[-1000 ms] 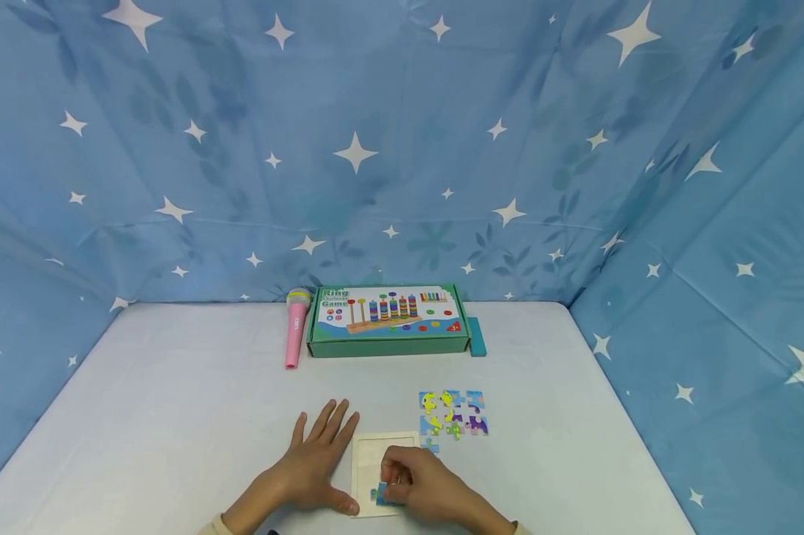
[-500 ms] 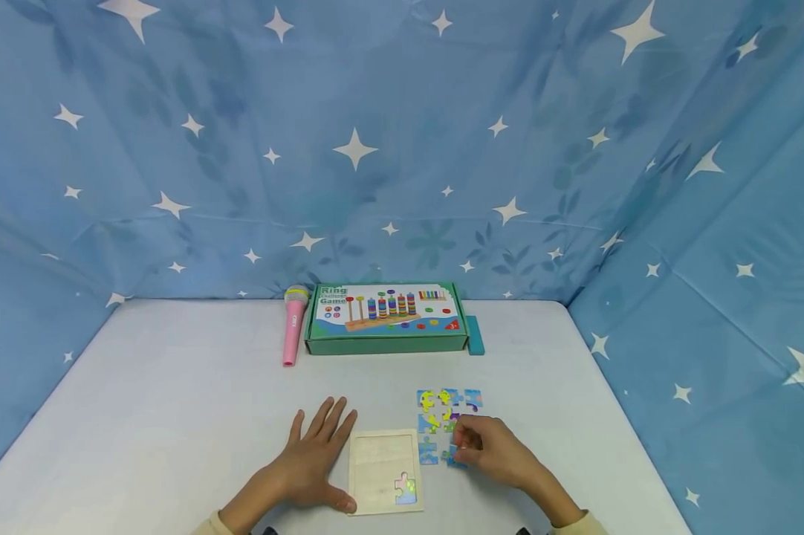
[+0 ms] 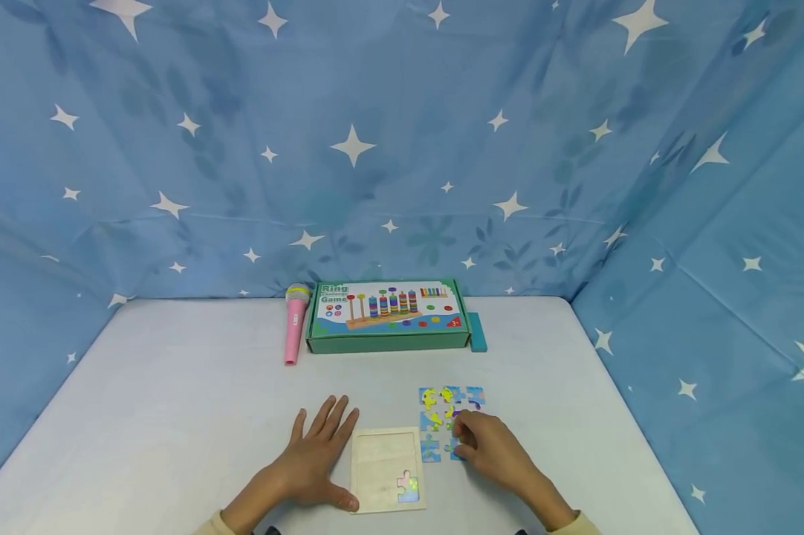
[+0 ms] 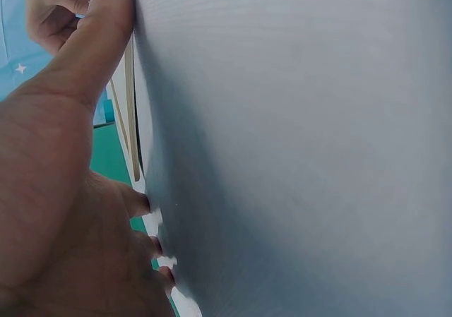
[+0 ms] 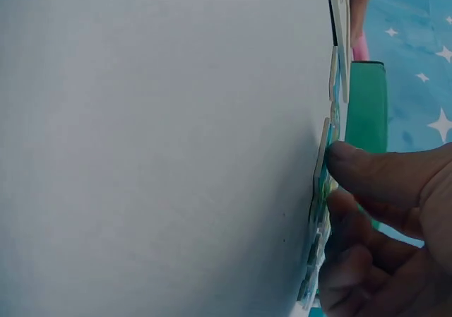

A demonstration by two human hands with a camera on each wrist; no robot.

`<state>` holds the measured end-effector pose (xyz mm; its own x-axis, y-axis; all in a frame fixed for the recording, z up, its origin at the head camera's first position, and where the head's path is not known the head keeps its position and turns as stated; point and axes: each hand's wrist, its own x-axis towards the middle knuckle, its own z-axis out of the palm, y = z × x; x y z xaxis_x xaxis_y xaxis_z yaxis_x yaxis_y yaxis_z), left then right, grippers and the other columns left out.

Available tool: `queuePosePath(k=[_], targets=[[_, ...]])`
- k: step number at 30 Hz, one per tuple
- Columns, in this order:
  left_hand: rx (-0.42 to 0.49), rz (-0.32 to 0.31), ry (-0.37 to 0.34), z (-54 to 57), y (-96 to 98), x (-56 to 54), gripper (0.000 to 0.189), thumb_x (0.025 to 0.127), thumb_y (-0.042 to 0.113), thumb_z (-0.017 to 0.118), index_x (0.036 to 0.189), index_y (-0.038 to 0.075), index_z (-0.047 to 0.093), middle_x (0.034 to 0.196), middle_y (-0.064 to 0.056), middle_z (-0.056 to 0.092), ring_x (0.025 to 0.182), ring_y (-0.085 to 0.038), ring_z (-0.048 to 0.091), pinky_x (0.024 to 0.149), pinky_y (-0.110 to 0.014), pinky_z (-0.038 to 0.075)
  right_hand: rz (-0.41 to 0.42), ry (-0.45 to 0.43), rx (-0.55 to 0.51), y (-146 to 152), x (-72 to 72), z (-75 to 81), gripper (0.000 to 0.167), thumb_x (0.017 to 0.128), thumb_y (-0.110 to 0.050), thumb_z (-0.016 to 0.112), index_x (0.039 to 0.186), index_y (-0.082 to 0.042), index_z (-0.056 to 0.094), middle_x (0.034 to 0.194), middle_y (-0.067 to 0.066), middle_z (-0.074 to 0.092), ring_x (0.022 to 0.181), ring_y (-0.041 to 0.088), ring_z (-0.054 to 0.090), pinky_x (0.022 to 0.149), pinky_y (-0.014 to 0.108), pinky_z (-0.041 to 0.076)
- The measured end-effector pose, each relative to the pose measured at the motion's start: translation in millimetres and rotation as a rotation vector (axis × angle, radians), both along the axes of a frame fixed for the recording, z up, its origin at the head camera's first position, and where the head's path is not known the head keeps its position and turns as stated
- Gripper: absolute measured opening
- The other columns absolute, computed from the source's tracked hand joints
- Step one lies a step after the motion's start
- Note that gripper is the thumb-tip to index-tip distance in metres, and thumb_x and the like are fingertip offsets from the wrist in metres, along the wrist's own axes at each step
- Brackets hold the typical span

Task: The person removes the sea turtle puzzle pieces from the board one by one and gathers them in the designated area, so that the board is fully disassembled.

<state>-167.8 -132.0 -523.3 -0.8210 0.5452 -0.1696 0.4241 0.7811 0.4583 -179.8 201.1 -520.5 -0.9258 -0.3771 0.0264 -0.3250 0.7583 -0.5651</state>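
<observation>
My left hand [image 3: 313,462] lies flat on the white table with fingers spread. Its thumb touches the lower left edge of a shallow wooden puzzle tray [image 3: 375,462]. One pink, green and blue jigsaw piece [image 3: 408,487] sits in the tray's lower right corner. To the right of the tray, my right hand [image 3: 497,452] pinches a blue jigsaw piece [image 3: 454,450] low at the table, between thumb and curled fingers. In the right wrist view the thumb is against that piece [image 5: 323,153]. Several other jigsaw pieces [image 3: 429,397] lie in loose rows beside it, some hidden by the hand.
A green Ring Challenge Game box [image 3: 388,345] stands at the back of the table. A pink toy microphone [image 3: 295,327] lies to its left, and a teal block [image 3: 478,333] to its right. A blue starry curtain [image 3: 402,148] hangs behind and at the sides.
My right hand has moved from the tray up and right with the blue jigsaw piece, which is now among the loose pieces. The piece left in the tray has come into view. My left hand stays put.
</observation>
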Motion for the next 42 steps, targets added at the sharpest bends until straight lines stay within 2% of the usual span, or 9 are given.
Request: queuePosePath(k=[5, 11, 20, 29, 33, 36, 38, 40, 42], targets=[[0.01, 0.001, -0.011, 1.8, 1.0, 0.3, 0.134, 0.064, 0.072, 0.081, 0.162, 0.002, 0.022, 0.169, -0.025, 0.007, 0.154, -0.046, 0.001, 0.111, -0.078, 0.0, -0.053, 0.016, 0.07, 0.3, 6.5, 3.3, 0.032, 0.076, -0.011, 0.089, 0.094, -0.015, 0.063, 0.08, -0.012, 0.055, 0.069, 0.005, 0.047, 0.063, 0.026, 0.043], [-0.006, 0.009, -0.008, 2.7, 1.3, 0.5, 0.135, 0.063, 0.073, 0.081, 0.162, 0.003, 0.022, 0.169, -0.024, 0.007, 0.155, -0.045, 0.002, 0.111, -0.078, 0.001, 0.0, 0.029, 0.094, 0.7, 11.4, 5.2, 0.037, 0.074, -0.009, 0.09, 0.101, -0.015, 0.065, 0.083, -0.013, 0.058, 0.072, 0.003, 0.049, 0.065, 0.029, 0.047], [-0.011, 0.002, -0.002, 0.8, 1.9, -0.4, 0.135, 0.063, 0.074, 0.08, 0.162, 0.003, 0.022, 0.169, -0.024, 0.007, 0.155, -0.045, 0.001, 0.111, -0.078, 0.001, -0.032, 0.086, 0.154, -0.7, 15.6, 6.9, 0.039, 0.074, -0.012, 0.09, 0.104, -0.015, 0.065, 0.09, -0.01, 0.062, 0.079, 0.004, 0.057, 0.065, 0.029, 0.049], [-0.014, 0.005, 0.006, 1.0, 1.7, 0.1, 0.135, 0.063, 0.073, 0.082, 0.162, 0.003, 0.023, 0.169, -0.024, 0.008, 0.155, -0.045, 0.002, 0.111, -0.079, 0.002, -0.006, 0.085, 0.176, -3.4, 15.0, 5.5, 0.037, 0.075, -0.011, 0.089, 0.104, -0.014, 0.065, 0.092, -0.008, 0.063, 0.082, 0.007, 0.058, 0.071, 0.034, 0.052], [-0.012, 0.0, 0.012, 0.9, 1.3, 0.1, 0.135, 0.063, 0.073, 0.082, 0.161, 0.002, 0.023, 0.168, -0.025, 0.009, 0.154, -0.046, 0.003, 0.11, -0.079, 0.003, 0.013, 0.143, 0.204, -7.0, 17.6, 8.3, 0.037, 0.076, -0.012, 0.089, 0.105, -0.013, 0.066, 0.098, -0.005, 0.066, 0.09, 0.013, 0.064, 0.075, 0.037, 0.056], [-0.006, 0.003, 0.009, 1.4, 0.3, 0.2, 0.135, 0.063, 0.073, 0.082, 0.161, 0.002, 0.023, 0.168, -0.025, 0.009, 0.154, -0.046, 0.003, 0.11, -0.079, 0.002, 0.057, 0.203, 0.212, -15.0, 19.6, 13.8, 0.037, 0.079, -0.015, 0.088, 0.11, -0.012, 0.069, 0.107, 0.0, 0.069, 0.101, 0.02, 0.067, 0.08, 0.04, 0.058], [-0.003, 0.008, 0.003, 2.0, -0.2, 0.3, 0.134, 0.063, 0.073, 0.082, 0.161, 0.002, 0.023, 0.168, -0.025, 0.008, 0.154, -0.046, 0.002, 0.11, -0.079, 0.002, 0.114, 0.209, 0.22, -23.3, 20.7, 18.1, 0.036, 0.082, -0.018, 0.086, 0.114, -0.012, 0.07, 0.113, 0.003, 0.068, 0.107, 0.022, 0.066, 0.083, 0.041, 0.058], [0.002, 0.013, -0.005, 2.5, -0.5, 0.6, 0.134, 0.064, 0.072, 0.082, 0.161, 0.002, 0.023, 0.168, -0.025, 0.008, 0.154, -0.046, 0.002, 0.111, -0.079, 0.001, 0.189, 0.204, 0.23, -33.1, 22.5, 20.6, 0.037, 0.085, -0.021, 0.084, 0.117, -0.012, 0.07, 0.115, 0.003, 0.066, 0.107, 0.021, 0.065, 0.082, 0.04, 0.058], [0.003, 0.01, -0.004, 2.4, -0.2, 0.9, 0.134, 0.064, 0.072, 0.082, 0.161, 0.001, 0.023, 0.168, -0.025, 0.008, 0.154, -0.047, 0.002, 0.111, -0.079, 0.001, 0.263, 0.171, 0.249, -43.3, 25.7, 20.8, 0.035, 0.087, -0.025, 0.083, 0.118, -0.014, 0.07, 0.112, -0.001, 0.062, 0.1, 0.015, 0.061, 0.077, 0.033, 0.057]])
